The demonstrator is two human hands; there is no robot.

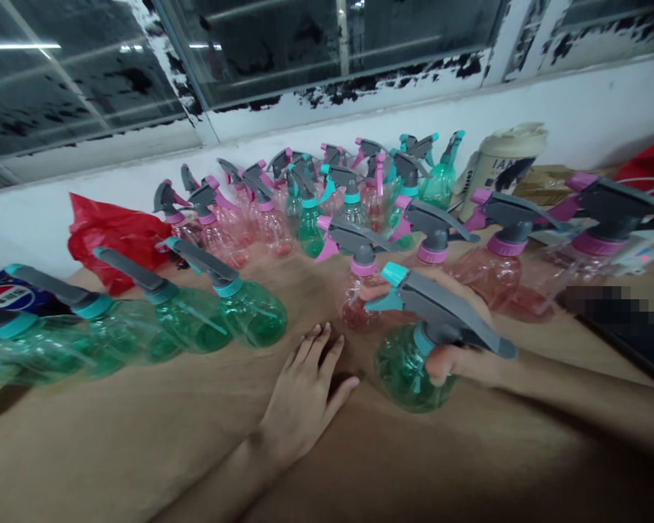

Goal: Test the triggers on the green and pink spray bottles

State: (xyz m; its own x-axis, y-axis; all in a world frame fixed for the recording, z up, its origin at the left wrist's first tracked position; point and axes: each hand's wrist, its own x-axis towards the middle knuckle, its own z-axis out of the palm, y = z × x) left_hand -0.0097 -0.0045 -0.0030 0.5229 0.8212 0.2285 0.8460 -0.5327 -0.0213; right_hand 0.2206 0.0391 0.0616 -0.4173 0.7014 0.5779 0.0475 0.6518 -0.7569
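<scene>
My right hand (452, 356) is wrapped round the neck of a green spray bottle (406, 367) with a grey and turquoise trigger head. The bottle is upright, its nozzle pointing left; whether its base touches the table is unclear. Flat on the brown table (196, 428) lies my left hand (302, 396), fingers stretched out, holding nothing. To its left runs a row of green spray bottles (253, 312). Just beyond my right hand stands a row of pink spray bottles (354, 294), which it partly hides.
Many pink and green spray bottles (275, 229) crowd the back by the wall. A red plastic bag (112, 240) lies back left, near a dark blue Pepsi package (11, 290). At right are a cream cup (498, 171) and a dark phone-like slab (632, 341).
</scene>
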